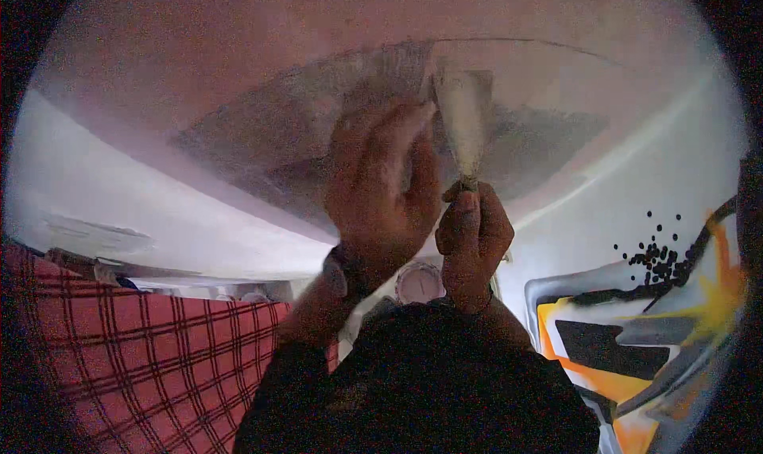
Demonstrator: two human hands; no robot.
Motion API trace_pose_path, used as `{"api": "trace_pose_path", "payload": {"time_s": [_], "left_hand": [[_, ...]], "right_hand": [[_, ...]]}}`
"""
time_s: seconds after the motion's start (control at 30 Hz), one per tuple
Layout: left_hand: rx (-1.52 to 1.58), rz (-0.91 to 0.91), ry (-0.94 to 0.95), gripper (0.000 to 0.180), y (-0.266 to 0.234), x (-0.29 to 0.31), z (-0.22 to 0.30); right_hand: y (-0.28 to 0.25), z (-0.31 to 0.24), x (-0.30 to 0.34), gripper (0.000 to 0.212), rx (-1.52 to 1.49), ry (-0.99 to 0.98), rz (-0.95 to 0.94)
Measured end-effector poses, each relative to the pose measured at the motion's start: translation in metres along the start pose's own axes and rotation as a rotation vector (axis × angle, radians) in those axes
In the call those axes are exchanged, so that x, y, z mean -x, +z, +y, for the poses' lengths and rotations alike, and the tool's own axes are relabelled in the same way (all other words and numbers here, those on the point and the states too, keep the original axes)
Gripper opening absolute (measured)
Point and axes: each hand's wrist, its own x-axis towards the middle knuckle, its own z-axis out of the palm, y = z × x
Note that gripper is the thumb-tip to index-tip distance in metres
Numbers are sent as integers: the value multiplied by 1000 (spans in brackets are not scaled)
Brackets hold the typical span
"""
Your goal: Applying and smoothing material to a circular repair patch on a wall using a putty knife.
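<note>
My right hand (475, 235) is closed round the narrow lower end of a putty knife (463, 116). Its flared, beige blade points up, wide edge at the top. Just left of it, my left hand (385, 172) is raised with fingers curved and thumb apart, slightly blurred. Nothing shows in it; whether its fingertips touch the blade I cannot tell. A watch (337, 273) is on my left wrist. Beyond both hands lies a pinkish surface (262, 48) with a rough grey patch (278, 128), its upper edge marked by a dark curved line.
Red plaid cloth (159, 351) fills the lower left, below a white wall (143, 184). At right, a pale wall carries an orange, black and grey painted design (628, 351). A round pale dial (420, 283) shows between my wrists. My dark sleeves (429, 374) fill the lower middle.
</note>
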Motion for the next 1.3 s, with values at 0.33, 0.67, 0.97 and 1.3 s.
{"api": "trace_pose_path", "payload": {"time_s": [0.33, 0.67, 0.97, 1.3], "left_hand": [[-442, -454, 845, 37, -9, -18, -26], [-498, -292, 1096, 35, -5, -37, -15], [-409, -306, 1078, 30, 13, -33, -24], [-427, -243, 1020, 29, 32, -20, -25]], "right_hand": [[-3, -6, 2, 22, -80, 74, -94], [-1, -10, -3, 34, -72, -8, -67], [0, -2, 2, 31, -78, -57, 28], [-9, 8, -1, 35, -1, -158, 35]]}}
